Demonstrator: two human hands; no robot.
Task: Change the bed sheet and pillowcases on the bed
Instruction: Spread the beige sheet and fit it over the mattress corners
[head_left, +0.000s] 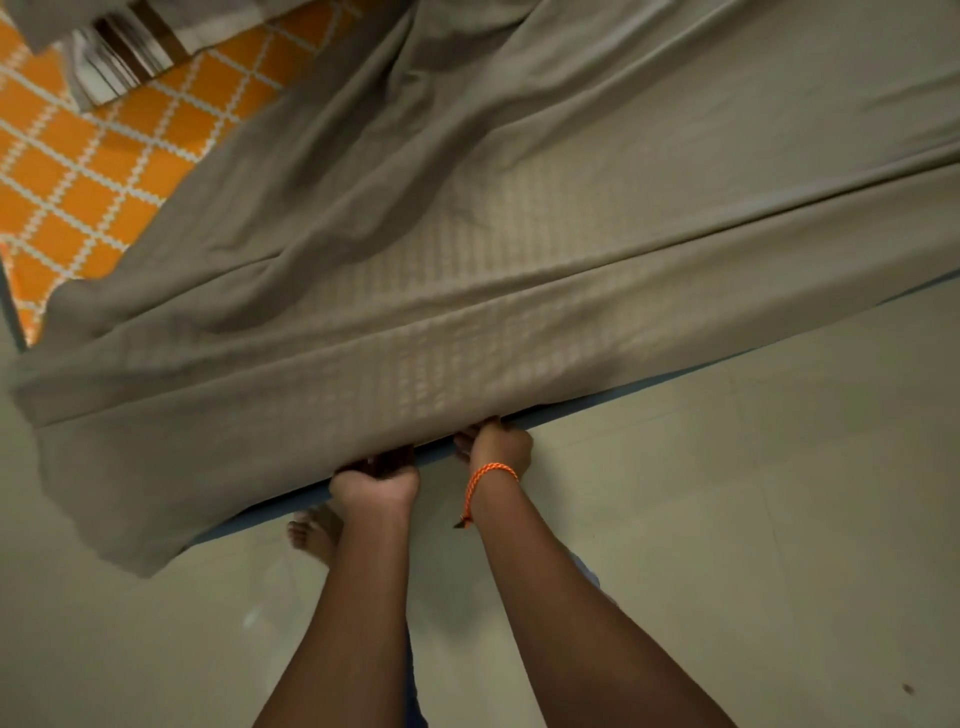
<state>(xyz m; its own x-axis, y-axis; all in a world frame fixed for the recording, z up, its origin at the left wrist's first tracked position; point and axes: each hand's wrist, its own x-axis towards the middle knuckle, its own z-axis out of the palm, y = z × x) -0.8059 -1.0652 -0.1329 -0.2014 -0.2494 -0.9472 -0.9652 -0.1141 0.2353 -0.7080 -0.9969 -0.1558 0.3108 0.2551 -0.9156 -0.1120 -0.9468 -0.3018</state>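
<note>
Dim, warm indoor light; soft shadows fill the grey sheet (467, 208) folds. Motion blur smears the cloth toward 8 o'clock; wide-angle bending tilts edges.

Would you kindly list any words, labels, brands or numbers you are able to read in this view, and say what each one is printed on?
None: no readable text shows anywhere.
The grey bed sheet is plain, with no visible tag.
The orange cover carries only a white lattice pattern.
The striped cloth shows only stripes.
The orange wristband is a plain cord.
</note>
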